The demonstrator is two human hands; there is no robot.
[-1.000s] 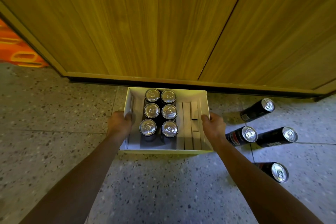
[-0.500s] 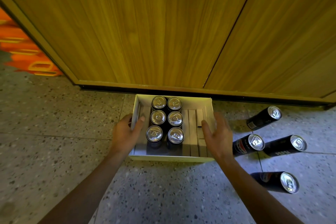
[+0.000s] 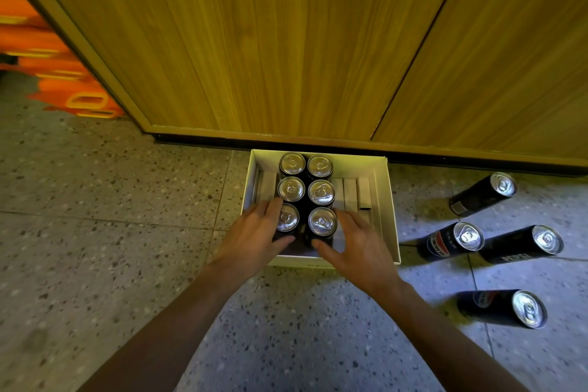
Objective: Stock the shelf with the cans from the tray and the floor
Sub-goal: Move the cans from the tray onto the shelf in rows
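so half a second back both hands were on the outer sides of the tray, and now they've let go and moved inside it. left hand is at the near-left can, right hand at the near-right can. i'd read that as the tray being parked by the doors and unloading starting now, with nothing shelved yet (no shelf in view either). pose: both forearms come in from 6 o'clock, palms facing each other, fingers spread and loosely curved round the outer sides of those two cans, thumbs on the near side, not clamped yet as far as i can tell. six cans stand upright in the tray's left half, and four loose cans lie on the floor at its 3 to 4 o'clock.
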